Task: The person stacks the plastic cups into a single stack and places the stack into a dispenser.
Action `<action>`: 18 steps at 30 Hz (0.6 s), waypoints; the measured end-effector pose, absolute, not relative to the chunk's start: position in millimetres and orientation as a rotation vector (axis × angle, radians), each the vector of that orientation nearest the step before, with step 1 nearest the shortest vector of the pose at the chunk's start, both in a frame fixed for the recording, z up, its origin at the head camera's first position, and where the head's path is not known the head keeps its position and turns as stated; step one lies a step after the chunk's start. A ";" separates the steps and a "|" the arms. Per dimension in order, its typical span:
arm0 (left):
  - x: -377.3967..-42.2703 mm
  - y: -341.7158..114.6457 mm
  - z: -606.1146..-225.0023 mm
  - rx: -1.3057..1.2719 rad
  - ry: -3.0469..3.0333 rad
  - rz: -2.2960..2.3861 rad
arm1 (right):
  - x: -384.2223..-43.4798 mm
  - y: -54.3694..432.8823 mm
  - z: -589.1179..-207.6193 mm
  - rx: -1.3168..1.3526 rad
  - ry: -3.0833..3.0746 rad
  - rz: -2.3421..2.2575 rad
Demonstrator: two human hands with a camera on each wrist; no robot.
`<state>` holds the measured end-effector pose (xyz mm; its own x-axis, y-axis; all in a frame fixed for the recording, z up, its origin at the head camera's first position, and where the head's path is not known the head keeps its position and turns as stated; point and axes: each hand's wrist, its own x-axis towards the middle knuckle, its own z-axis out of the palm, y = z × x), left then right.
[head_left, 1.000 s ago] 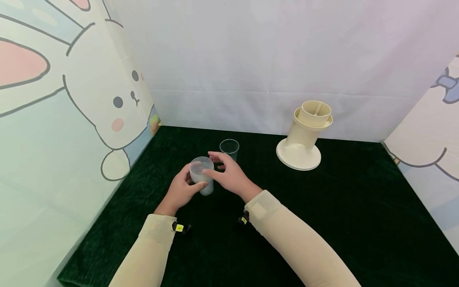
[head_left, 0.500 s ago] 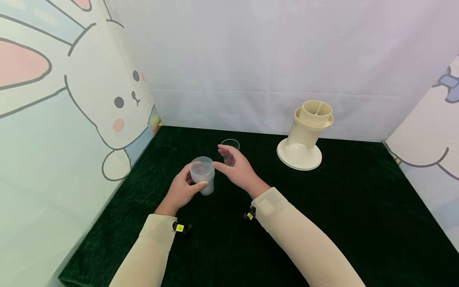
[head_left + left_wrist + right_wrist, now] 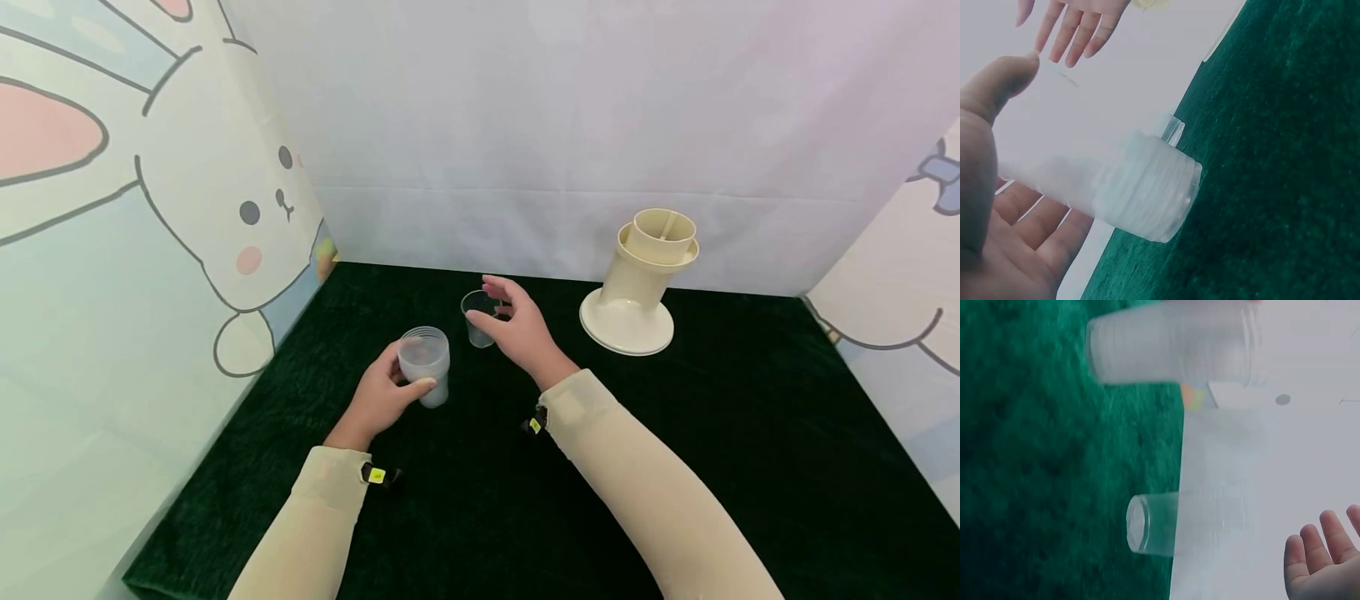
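Observation:
My left hand (image 3: 378, 396) grips a stack of nested clear plastic cups (image 3: 426, 360), thumb on the near side and fingers round the far side. In the left wrist view the stack (image 3: 1147, 187) looks frosty, its ringed bottom pointing at the green cloth. A single clear plastic cup (image 3: 480, 335) stands upright on the cloth behind the stack. My right hand (image 3: 521, 329) hovers at that cup's rim, fingers apart and holding nothing, its thumb overlapping the cup in the head view. In the right wrist view the fingers (image 3: 1313, 550) lie beside the single cup (image 3: 1160, 524).
A cream-coloured plastic holder (image 3: 633, 283) with a round base and a tube top stands at the back right. Dark green cloth (image 3: 712, 433) covers the table. White curtains (image 3: 525, 125) and rabbit-printed panels (image 3: 187, 208) enclose the back and sides.
My right hand has moved away from the cup stack, back and to the right, to the single cup. The left hand has stayed in place, holding the stack.

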<state>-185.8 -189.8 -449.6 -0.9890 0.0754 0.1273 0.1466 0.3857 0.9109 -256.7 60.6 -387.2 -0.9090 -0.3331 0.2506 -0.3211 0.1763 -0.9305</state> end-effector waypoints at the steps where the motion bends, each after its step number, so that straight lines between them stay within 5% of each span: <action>1: -184.6 -189.0 -447.3 -0.202 -2.565 -1.694 | -258.2 61.2 -386.8 -0.660 2.414 -1.891; 9: -170.5 -180.4 -424.3 -0.239 -2.561 -1.705 | -271.0 64.8 -394.5 -0.619 2.404 -1.911; 18: -181.8 -187.3 -439.8 -0.228 -2.564 -1.715 | -286.8 69.0 -404.2 -0.544 2.367 -1.895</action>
<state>-181.8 -187.3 -439.8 -0.9880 0.0949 0.1220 0.1490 0.3745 0.9152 -286.8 69.0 -404.2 -0.9359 -0.3083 0.1703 -0.2337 0.1817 -0.9552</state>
